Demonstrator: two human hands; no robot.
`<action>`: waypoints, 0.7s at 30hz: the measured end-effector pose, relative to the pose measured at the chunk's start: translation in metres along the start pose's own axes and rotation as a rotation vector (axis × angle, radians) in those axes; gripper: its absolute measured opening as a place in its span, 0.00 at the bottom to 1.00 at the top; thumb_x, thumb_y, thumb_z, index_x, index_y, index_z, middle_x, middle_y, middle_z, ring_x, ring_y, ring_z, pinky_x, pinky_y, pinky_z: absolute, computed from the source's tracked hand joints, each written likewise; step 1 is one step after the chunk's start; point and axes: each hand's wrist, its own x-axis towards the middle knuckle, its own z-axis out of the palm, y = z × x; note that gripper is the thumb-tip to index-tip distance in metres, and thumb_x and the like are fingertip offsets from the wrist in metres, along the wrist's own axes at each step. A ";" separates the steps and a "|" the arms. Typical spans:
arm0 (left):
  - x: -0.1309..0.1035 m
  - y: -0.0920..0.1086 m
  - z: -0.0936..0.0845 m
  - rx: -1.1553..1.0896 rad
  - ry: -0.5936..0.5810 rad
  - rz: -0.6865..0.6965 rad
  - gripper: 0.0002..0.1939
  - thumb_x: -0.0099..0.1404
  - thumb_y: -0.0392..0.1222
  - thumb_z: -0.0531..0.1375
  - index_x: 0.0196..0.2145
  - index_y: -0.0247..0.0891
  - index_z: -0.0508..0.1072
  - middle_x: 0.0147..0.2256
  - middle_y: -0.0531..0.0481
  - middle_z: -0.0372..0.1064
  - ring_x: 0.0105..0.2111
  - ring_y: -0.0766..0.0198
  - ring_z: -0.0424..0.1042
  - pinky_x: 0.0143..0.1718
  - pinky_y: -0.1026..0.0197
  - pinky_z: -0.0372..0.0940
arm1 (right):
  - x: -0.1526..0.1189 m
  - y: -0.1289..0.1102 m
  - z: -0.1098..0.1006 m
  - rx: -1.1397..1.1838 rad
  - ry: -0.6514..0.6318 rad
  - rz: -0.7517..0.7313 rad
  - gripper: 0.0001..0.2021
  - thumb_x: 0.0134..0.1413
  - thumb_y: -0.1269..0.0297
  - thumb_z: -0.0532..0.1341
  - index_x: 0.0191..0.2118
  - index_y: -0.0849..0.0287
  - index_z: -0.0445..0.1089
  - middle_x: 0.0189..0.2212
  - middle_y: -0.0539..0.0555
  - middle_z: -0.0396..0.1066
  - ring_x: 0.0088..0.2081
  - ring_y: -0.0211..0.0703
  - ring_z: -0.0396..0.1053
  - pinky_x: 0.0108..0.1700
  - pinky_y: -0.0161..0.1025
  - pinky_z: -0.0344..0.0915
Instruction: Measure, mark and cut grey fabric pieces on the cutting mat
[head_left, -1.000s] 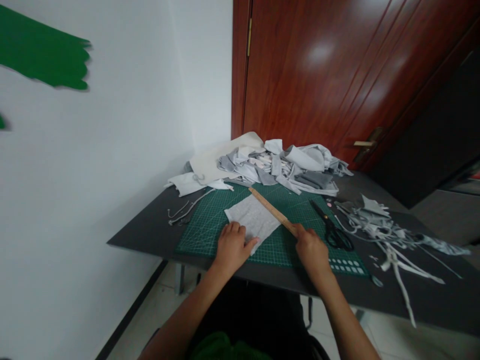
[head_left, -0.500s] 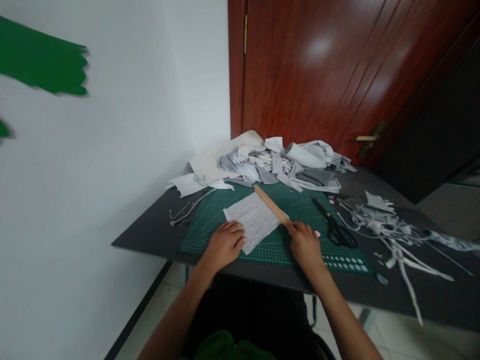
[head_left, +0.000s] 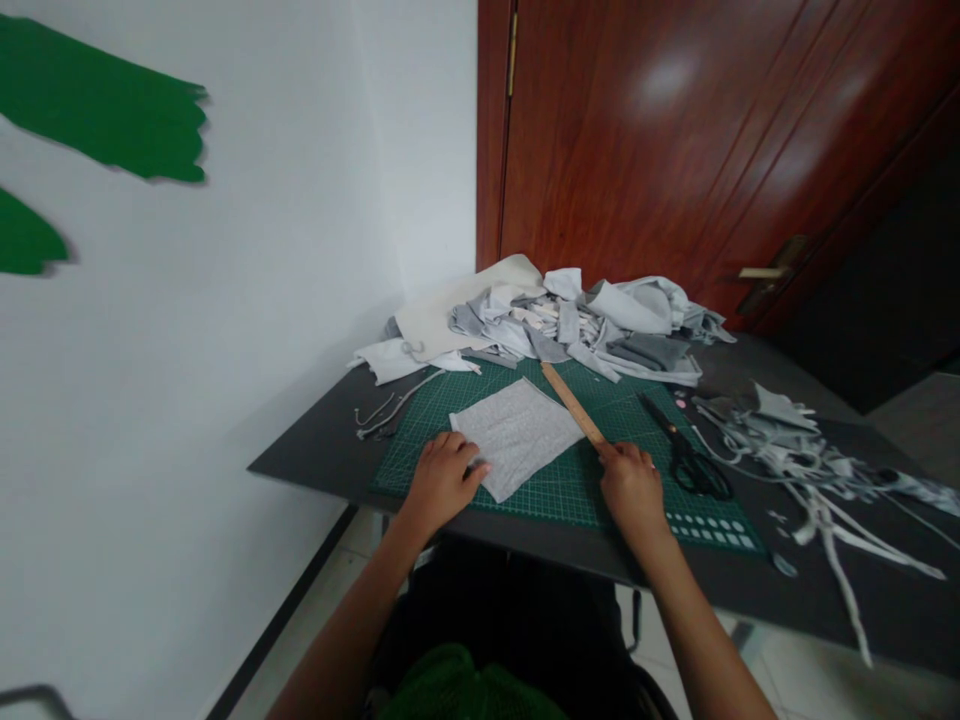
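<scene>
A light grey piece of cloth lies flat on a green cutting mat, one corner pointing toward me. At its left edge, my left hand rests with the thumb apart from the bent fingers, touching the cloth. My right hand is closed around the near end of a wooden ruler. The ruler slants away to the upper left, just beside the cloth's right side. To the right of that hand are black-handled scissors, lying on the mat with blades pointing away.
Behind the mat, a heap of grey and white fabric scraps sits against the wooden door. A tangle of grey strips covers the right of the dark table. Thin cords lie at the left, near the white wall.
The ruler has slid right, off the cloth's right edge, with my right hand. The cloth and my left hand have shifted slightly left on the mat. The camera view has turned a little left.
</scene>
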 end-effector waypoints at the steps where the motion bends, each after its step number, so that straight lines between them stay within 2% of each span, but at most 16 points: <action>1: 0.000 -0.001 0.000 -0.012 0.002 -0.024 0.09 0.71 0.48 0.62 0.37 0.40 0.76 0.40 0.45 0.71 0.46 0.52 0.69 0.47 0.51 0.64 | 0.000 0.001 -0.001 -0.005 0.000 0.007 0.19 0.68 0.72 0.50 0.56 0.59 0.74 0.41 0.65 0.74 0.40 0.56 0.71 0.38 0.45 0.63; 3: 0.000 -0.001 0.001 -0.038 0.007 -0.048 0.10 0.71 0.47 0.61 0.34 0.40 0.74 0.39 0.46 0.71 0.44 0.53 0.70 0.47 0.51 0.65 | 0.000 0.002 -0.003 -0.014 0.022 0.019 0.19 0.68 0.71 0.51 0.57 0.61 0.74 0.45 0.67 0.74 0.42 0.56 0.72 0.41 0.47 0.65; 5: 0.000 -0.001 0.001 -0.057 0.013 -0.018 0.09 0.71 0.45 0.61 0.34 0.40 0.74 0.41 0.45 0.72 0.46 0.53 0.70 0.49 0.50 0.66 | -0.002 -0.001 -0.005 0.015 0.064 -0.019 0.20 0.69 0.71 0.50 0.60 0.62 0.71 0.54 0.71 0.71 0.49 0.59 0.72 0.50 0.52 0.66; 8: -0.001 0.001 -0.001 -0.075 0.027 0.081 0.06 0.70 0.42 0.62 0.36 0.40 0.75 0.52 0.43 0.71 0.57 0.49 0.66 0.57 0.46 0.64 | -0.005 -0.014 -0.008 0.179 0.036 -0.290 0.22 0.71 0.68 0.51 0.66 0.57 0.65 0.68 0.67 0.58 0.67 0.58 0.60 0.65 0.58 0.56; 10: -0.002 0.001 -0.002 -0.114 -0.012 0.182 0.04 0.70 0.40 0.61 0.38 0.41 0.77 0.55 0.45 0.71 0.62 0.50 0.63 0.62 0.45 0.61 | -0.006 -0.026 -0.010 0.292 -0.066 -0.481 0.23 0.72 0.62 0.52 0.69 0.51 0.61 0.72 0.61 0.53 0.72 0.54 0.50 0.69 0.58 0.49; 11: -0.002 0.001 -0.002 -0.140 -0.046 0.234 0.06 0.70 0.39 0.60 0.40 0.42 0.77 0.55 0.46 0.72 0.62 0.52 0.64 0.64 0.46 0.60 | -0.007 -0.032 -0.010 0.325 -0.120 -0.526 0.24 0.73 0.59 0.52 0.70 0.50 0.60 0.73 0.60 0.52 0.73 0.53 0.48 0.70 0.59 0.48; 13: -0.002 0.000 -0.002 -0.180 -0.102 0.306 0.10 0.71 0.38 0.59 0.47 0.44 0.78 0.53 0.48 0.74 0.60 0.55 0.67 0.65 0.48 0.60 | -0.007 -0.039 -0.010 0.351 -0.202 -0.524 0.24 0.74 0.55 0.50 0.71 0.49 0.59 0.73 0.59 0.53 0.73 0.54 0.49 0.70 0.61 0.47; 15: -0.002 -0.001 0.000 -0.184 -0.101 0.305 0.14 0.71 0.39 0.59 0.52 0.46 0.77 0.55 0.48 0.74 0.61 0.55 0.66 0.66 0.48 0.59 | -0.005 -0.041 -0.009 0.349 -0.239 -0.468 0.24 0.74 0.54 0.49 0.70 0.50 0.61 0.71 0.60 0.56 0.72 0.55 0.52 0.69 0.61 0.49; 18: -0.002 -0.002 0.005 -0.166 -0.070 0.259 0.16 0.73 0.40 0.57 0.56 0.45 0.76 0.59 0.48 0.72 0.64 0.54 0.64 0.67 0.46 0.58 | -0.002 -0.033 -0.008 0.335 -0.219 -0.379 0.23 0.74 0.55 0.50 0.67 0.51 0.65 0.70 0.60 0.60 0.70 0.55 0.56 0.68 0.61 0.52; 21: -0.001 -0.003 0.008 -0.158 -0.047 0.222 0.14 0.73 0.44 0.59 0.54 0.43 0.77 0.58 0.46 0.72 0.63 0.54 0.66 0.66 0.47 0.59 | -0.001 -0.025 -0.009 0.326 -0.181 -0.313 0.21 0.73 0.57 0.51 0.65 0.52 0.68 0.67 0.60 0.64 0.68 0.54 0.60 0.67 0.59 0.54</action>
